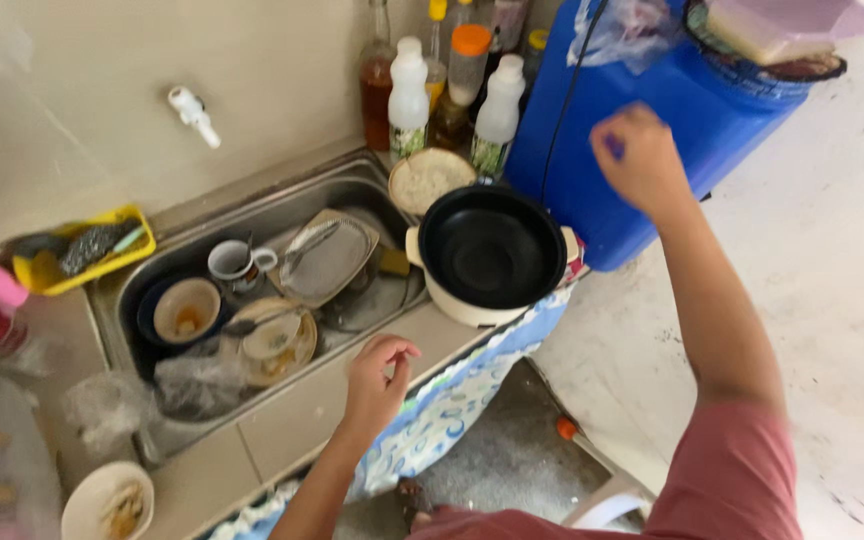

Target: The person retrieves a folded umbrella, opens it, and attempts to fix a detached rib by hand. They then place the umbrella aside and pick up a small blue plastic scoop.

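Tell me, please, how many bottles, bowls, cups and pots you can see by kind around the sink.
Bottles behind the sink: at least 6, first
Bowls: 4, first
Cups: 1
Pots: 1
Total: at least 12
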